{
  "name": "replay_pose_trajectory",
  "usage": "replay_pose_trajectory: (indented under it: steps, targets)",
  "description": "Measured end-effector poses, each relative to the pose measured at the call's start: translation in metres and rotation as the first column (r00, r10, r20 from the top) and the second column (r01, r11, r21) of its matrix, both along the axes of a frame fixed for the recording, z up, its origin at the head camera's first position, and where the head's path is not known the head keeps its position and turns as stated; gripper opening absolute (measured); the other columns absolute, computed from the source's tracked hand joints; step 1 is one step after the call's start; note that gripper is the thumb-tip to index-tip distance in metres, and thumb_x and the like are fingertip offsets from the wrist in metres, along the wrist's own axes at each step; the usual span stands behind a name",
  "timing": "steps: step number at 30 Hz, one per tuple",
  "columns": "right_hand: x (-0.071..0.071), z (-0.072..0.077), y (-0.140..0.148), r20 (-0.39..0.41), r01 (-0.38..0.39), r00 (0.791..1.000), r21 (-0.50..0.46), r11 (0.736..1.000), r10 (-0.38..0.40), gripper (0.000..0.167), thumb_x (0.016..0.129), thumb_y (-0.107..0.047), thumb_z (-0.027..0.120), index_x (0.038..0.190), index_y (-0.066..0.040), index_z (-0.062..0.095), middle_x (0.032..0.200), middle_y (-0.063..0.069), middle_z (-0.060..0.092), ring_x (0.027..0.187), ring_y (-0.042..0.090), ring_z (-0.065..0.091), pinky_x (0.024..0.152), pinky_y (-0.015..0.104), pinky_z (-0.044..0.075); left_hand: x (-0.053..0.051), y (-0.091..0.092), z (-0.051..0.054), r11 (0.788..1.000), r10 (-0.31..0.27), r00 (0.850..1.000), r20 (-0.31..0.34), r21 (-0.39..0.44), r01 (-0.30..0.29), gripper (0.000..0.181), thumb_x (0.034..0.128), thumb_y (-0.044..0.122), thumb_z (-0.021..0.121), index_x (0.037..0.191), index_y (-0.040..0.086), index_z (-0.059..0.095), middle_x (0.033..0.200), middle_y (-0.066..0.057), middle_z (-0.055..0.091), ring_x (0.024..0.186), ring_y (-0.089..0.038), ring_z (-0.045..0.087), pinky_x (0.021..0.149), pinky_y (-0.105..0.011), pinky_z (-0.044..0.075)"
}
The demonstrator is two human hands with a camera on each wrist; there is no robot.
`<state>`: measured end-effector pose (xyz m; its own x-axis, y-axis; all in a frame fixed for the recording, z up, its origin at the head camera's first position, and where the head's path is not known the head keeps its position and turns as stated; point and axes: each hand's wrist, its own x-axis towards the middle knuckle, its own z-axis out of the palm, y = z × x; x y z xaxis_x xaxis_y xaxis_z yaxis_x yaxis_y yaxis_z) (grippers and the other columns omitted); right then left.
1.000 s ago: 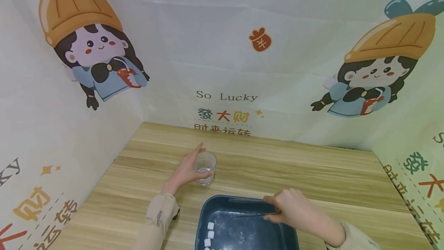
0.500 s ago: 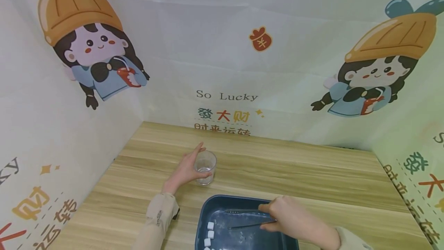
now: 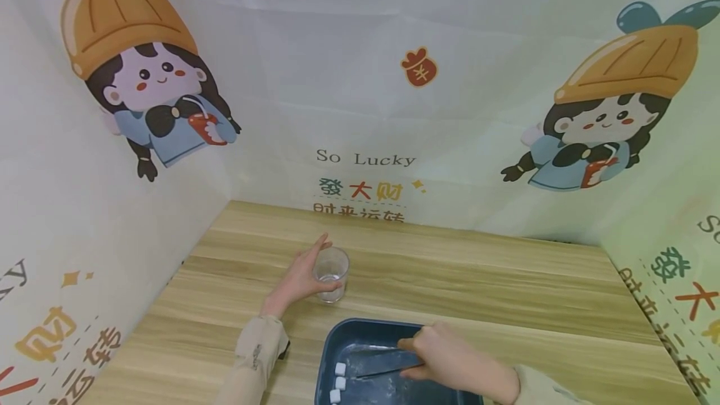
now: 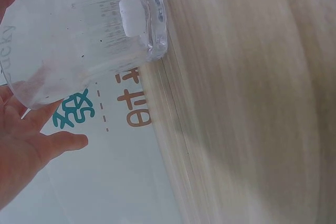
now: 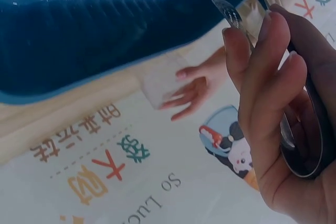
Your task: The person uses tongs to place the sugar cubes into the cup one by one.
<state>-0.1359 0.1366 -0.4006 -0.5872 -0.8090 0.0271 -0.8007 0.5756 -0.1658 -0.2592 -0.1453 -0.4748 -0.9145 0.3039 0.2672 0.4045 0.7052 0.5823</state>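
My left hand (image 3: pixel 295 277) holds a clear glass (image 3: pixel 337 261) standing upright on the table, thumb on the near side and fingers on the far side. In the left wrist view a white cube (image 4: pixel 133 17) lies at the bottom of the glass (image 4: pixel 79 40). My right hand (image 3: pixel 447 358) grips metal tongs (image 3: pixel 388 362) over a dark blue tray (image 3: pixel 332 336). The tongs' arms are spread with nothing between them, and their tips point left at small white cubes (image 3: pixel 340 369) along the tray's left side. In the right wrist view, fingers wrap the tongs (image 5: pixel 315 150).
The wood-grain table (image 3: pixel 478 280) reaches back to a printed cloth backdrop (image 3: pixel 349 80) with cartoon figures, which also rises on both sides. The tray stands at the front, cut off by the lower frame edge. The glass is just behind its left corner.
My right hand has moved left and slightly nearer with the tongs, bringing their tips close to the cubes. The tongs' arms now show apart. My left hand and the glass stay put.
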Motion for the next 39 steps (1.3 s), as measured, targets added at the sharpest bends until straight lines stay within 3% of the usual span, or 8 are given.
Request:
replay_pose_trajectory:
  steps: [8, 15, 29, 39]
  targets:
    - [-0.004, -0.007, -0.009, 0.054, 0.031, 0.998, -0.006, 0.999, -0.031, 0.022, 0.078, -0.032, 0.066, 0.086, -0.012, 0.067, 0.052, -0.009, 0.055, 0.041, -0.008, 0.039, 0.038, 0.005, 0.029, -0.001, 0.0, 0.0, 1.0, -0.009, 1.0, -0.005, 0.004, 0.009, 0.104, 0.0626, 0.035, 0.078, 0.141, 0.005, 0.018, 0.136, -0.011, 0.045, 0.121, -0.037, 0.043, 0.104, -0.062, 0.018]
    - [-0.007, -0.01, -0.015, 0.041, 0.035, 0.999, -0.006, 0.999, -0.034, 0.019, 0.078, -0.032, 0.066, 0.076, -0.014, 0.064, 0.047, -0.01, 0.05, 0.037, -0.008, 0.032, 0.035, 0.006, 0.022, -0.002, 0.0, -0.001, 1.0, -0.01, 1.0, 0.005, 0.017, 0.01, 0.103, 0.063, 0.034, 0.078, 0.142, 0.005, 0.017, 0.136, -0.011, 0.044, 0.122, -0.036, 0.043, 0.105, -0.061, 0.017]
    - [-0.015, -0.021, -0.026, -0.012, 0.014, 1.0, 0.019, 1.0, -0.013, 0.02, 0.077, -0.032, 0.067, 0.07, -0.014, 0.062, 0.046, -0.01, 0.047, 0.038, -0.006, 0.028, 0.035, 0.008, 0.021, -0.002, 0.001, 0.001, 1.0, -0.002, 1.0, 0.003, 0.01, 0.002, 0.105, 0.0613, 0.034, 0.079, 0.142, 0.006, 0.018, 0.135, -0.011, 0.045, 0.122, -0.035, 0.042, 0.104, -0.06, 0.019]
    - [-0.017, -0.024, -0.03, 0.048, 0.04, 0.998, 0.019, 0.999, -0.041, 0.019, 0.075, -0.031, 0.069, 0.072, -0.012, 0.067, 0.046, -0.01, 0.049, 0.037, -0.007, 0.027, 0.035, 0.007, 0.021, -0.002, 0.0, 0.0, 1.0, -0.005, 1.0, 0.009, -0.003, 0.005, 0.105, 0.0623, 0.036, 0.078, 0.142, 0.007, 0.017, 0.137, -0.01, 0.044, 0.124, -0.035, 0.041, 0.106, -0.06, 0.017]
